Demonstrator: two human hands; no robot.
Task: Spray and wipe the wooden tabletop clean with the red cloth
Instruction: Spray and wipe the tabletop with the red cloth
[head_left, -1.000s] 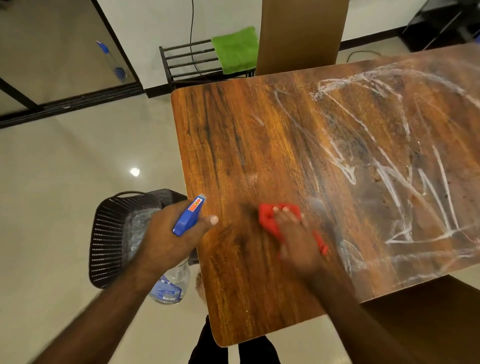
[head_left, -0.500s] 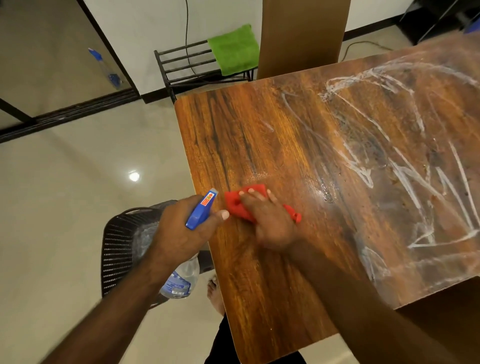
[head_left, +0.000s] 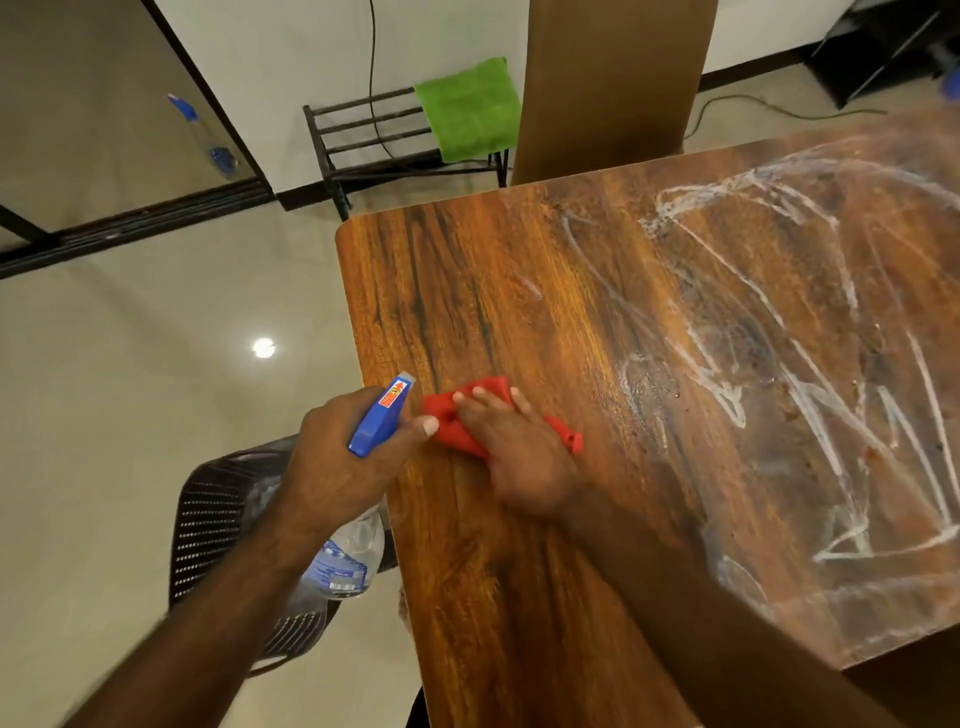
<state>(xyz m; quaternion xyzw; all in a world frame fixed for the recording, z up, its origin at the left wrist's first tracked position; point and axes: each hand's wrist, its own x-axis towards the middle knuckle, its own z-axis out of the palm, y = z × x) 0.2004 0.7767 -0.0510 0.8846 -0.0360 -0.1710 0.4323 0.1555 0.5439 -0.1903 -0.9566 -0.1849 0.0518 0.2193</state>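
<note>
The wooden tabletop (head_left: 545, 291) fills the right of the view, with white streaky smears (head_left: 779, 364) across its right half. My right hand (head_left: 514, 447) presses the crumpled red cloth (head_left: 452, 415) flat on the wood near the table's left edge. My left hand (head_left: 343, 462) grips a clear spray bottle (head_left: 348, 561) with a blue trigger head (head_left: 382, 415), held at the left edge of the table with its nozzle right beside the cloth.
A dark perforated plastic basket (head_left: 218, 525) stands on the pale floor under my left arm. A black metal rack (head_left: 374, 140) with a green cloth (head_left: 470, 109) is at the wall. A brown chair back (head_left: 613, 78) stands at the far table edge.
My right hand slid the red cloth leftward and away from me toward the table's left edge. The left hand with the bottle rose to the table edge beside it.
</note>
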